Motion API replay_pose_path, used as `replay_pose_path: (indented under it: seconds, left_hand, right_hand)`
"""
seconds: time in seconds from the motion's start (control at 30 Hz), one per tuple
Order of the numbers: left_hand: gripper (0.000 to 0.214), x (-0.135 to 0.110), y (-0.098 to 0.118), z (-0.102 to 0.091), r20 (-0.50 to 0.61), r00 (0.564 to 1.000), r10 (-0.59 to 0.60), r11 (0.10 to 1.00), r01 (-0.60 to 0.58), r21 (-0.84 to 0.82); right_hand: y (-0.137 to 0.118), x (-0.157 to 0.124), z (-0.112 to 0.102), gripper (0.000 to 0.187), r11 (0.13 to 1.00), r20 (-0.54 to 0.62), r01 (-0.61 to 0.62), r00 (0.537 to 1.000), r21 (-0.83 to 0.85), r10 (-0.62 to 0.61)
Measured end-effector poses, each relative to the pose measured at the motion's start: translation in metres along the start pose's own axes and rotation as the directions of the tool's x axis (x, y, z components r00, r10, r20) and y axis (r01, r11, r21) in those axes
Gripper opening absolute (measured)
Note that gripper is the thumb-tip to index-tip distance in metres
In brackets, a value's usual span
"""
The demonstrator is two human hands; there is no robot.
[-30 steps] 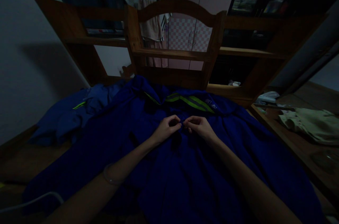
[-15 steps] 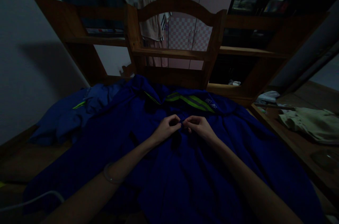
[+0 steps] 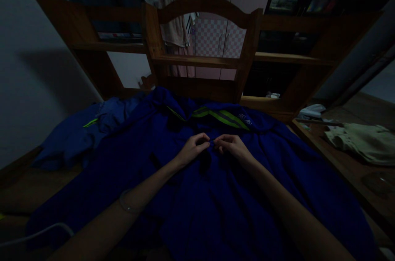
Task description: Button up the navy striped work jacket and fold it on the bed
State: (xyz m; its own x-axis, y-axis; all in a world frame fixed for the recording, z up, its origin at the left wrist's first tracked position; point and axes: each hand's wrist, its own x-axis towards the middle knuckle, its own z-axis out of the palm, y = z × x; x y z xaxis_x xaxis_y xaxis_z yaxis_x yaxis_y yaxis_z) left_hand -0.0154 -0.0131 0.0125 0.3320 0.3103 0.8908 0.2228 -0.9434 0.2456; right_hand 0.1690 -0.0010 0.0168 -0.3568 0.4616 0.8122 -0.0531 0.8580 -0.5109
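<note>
Blue garment [image 3: 203, 203], dark royal blue, spread wide across the middle of the view, running from the foot of the wooden headboard [image 3: 197, 61] down to the lower edge. Cloth looks rumpled: soft folds fan out below the hands, bunched peak at upper left by the headboard. Light is low, so the lower part goes nearly black and seams are hard to read. Bright yellow-green stripe [image 3: 227, 118] with a grey band runs along the far part, bent at the middle; thinner green line to its left. Small white print [image 3: 245, 119] just beside the stripe's right end.

Left hand [image 3: 191, 149] sits at mid-garment, thumb and forefinger curled into a ring, tips almost together at the cloth. Right hand [image 3: 236, 148] mirrors it just beside, fingertips pinched on a small bit of blue fabric. Tips of both hands near each other, narrow gap between. Exact part gripped too dark and small to tell.

Clear bracelet [image 3: 126, 204] on left forearm. Lighter blue cloth [image 3: 89, 131] heaped left of garment, against the wall side. Pale green cloth [image 3: 364, 141] lies folded at far right.
</note>
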Motion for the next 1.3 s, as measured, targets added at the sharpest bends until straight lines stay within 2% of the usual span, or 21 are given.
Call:
replay_pose_path:
  seconds: [0.37,0.5,0.63,0.8,0.9,1.0,1.07,1.13,1.17,1.23,1.3]
  left_hand:
    - [0.020,0.000,0.003,0.002,-0.007,0.999,-0.033,0.999,0.033,-0.038]
    - [0.025,-0.001,-0.001,0.002,0.119,0.986,-0.118,0.985,0.131,-0.111]
    - [0.030,-0.003,-0.001,0.003,0.241,0.966,-0.094,0.982,0.130,-0.138]
    - [0.050,-0.006,0.002,0.004,0.302,0.952,-0.044,0.977,0.104,-0.185]
    - [0.067,-0.009,0.001,0.002,0.297,0.955,-0.011,0.991,0.050,-0.124]
    - [0.084,-0.012,-0.001,-0.001,0.318,0.948,0.012,0.996,0.017,-0.089]
    - [0.090,-0.013,-0.004,-0.003,0.331,0.943,0.033,0.998,-0.014,-0.061]
    - [0.089,-0.013,-0.006,-0.005,0.332,0.942,0.047,0.999,-0.042,-0.021]
    - [0.084,-0.012,-0.007,-0.006,0.326,0.943,0.059,0.998,-0.062,-0.002]
    - [0.066,-0.011,-0.008,-0.007,0.314,0.943,0.105,0.993,-0.119,0.026]
    - [0.044,-0.010,-0.010,-0.008,0.316,0.937,0.148,0.984,-0.173,0.052]
  right_hand:
    - [0.005,0.005,0.000,0.029,1.000,-0.011,0.007,1.000,-0.020,-0.007]
    - [0.010,0.008,-0.002,0.028,0.999,-0.035,0.012,0.999,-0.045,-0.013]
    - [0.013,0.010,-0.007,0.024,0.998,-0.091,0.011,0.996,-0.069,-0.017]
    - [0.017,0.014,-0.014,0.029,0.996,-0.156,0.059,0.985,-0.074,-0.070]
    - [0.014,0.011,-0.016,0.029,0.986,-0.256,0.116,0.956,-0.120,-0.143]
    - [-0.002,-0.009,-0.010,0.024,0.911,-0.375,0.156,0.875,-0.382,-0.307]
    - [-0.017,-0.036,0.003,0.018,0.788,-0.332,0.185,0.832,-0.588,-0.443]
    - [-0.029,-0.069,0.021,0.015,0.673,-0.214,0.226,0.836,-0.704,-0.505]
    - [-0.032,-0.086,0.031,0.015,0.640,-0.151,0.242,0.856,-0.730,-0.495]
    - [-0.030,-0.114,0.049,0.017,0.610,-0.082,0.246,0.885,-0.753,-0.458]
    - [-0.020,-0.133,0.062,0.022,0.595,-0.072,0.212,0.906,-0.775,-0.417]
